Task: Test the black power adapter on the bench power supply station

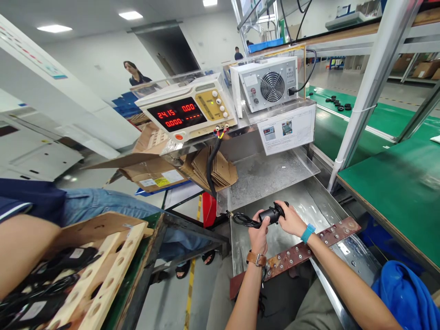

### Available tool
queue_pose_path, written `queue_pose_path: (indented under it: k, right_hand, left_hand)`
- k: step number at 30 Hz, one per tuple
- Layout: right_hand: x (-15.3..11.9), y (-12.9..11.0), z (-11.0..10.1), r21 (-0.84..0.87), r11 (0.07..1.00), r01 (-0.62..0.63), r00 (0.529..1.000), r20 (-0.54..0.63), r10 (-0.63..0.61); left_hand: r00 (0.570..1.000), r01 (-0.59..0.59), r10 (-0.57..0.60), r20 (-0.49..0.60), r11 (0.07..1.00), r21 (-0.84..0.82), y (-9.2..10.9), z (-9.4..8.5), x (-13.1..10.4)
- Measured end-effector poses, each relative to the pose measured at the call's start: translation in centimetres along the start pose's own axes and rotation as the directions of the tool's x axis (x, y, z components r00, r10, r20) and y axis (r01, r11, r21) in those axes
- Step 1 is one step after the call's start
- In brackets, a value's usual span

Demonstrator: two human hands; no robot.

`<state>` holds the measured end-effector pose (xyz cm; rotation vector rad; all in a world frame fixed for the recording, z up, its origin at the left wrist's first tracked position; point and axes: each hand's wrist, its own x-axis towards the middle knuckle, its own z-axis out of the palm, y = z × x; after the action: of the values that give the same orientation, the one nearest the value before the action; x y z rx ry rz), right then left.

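Over the metal tray point(247, 238), both hands hold a black cylindrical device point(270, 215) with a coiled black cable point(243, 220). My left hand point(258, 233), with a brown watch strap on its wrist, grips the cable end of the body. Around the other, wider end my right hand point(292, 221) is closed; a blue band circles that wrist. The device lies nearly level, and the fingers hide part of it. Below the wrists, a reddish-brown strip with several metal studs point(292, 257) crosses the tray's front.
A power supply point(185, 107) with red digits and a grey fan unit point(270, 85) stand on a metal shelf. At left, a wooden rack point(117, 270) holds black devices beside a co-worker's arm point(24, 252). A green bench point(395, 183) and blue cloth point(402, 293) are at right.
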<state>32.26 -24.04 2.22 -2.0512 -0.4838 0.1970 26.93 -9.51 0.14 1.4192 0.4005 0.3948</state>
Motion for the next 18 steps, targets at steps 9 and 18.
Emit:
queue_pose_path:
  k: [9,18]
  right_hand:
    - [-0.51,-0.57,0.40,-0.096,0.995,0.039,0.996,-0.076,-0.047]
    - [-0.62,-0.32,0.73,-0.162,0.984,0.072,0.990,-0.110,-0.090]
  left_hand:
    - [0.994,0.105,-0.111,-0.016,0.974,-0.200,0.37,0.23,-0.10]
    - [0.993,0.112,-0.117,-0.007,0.961,-0.251,0.29,0.17,-0.02]
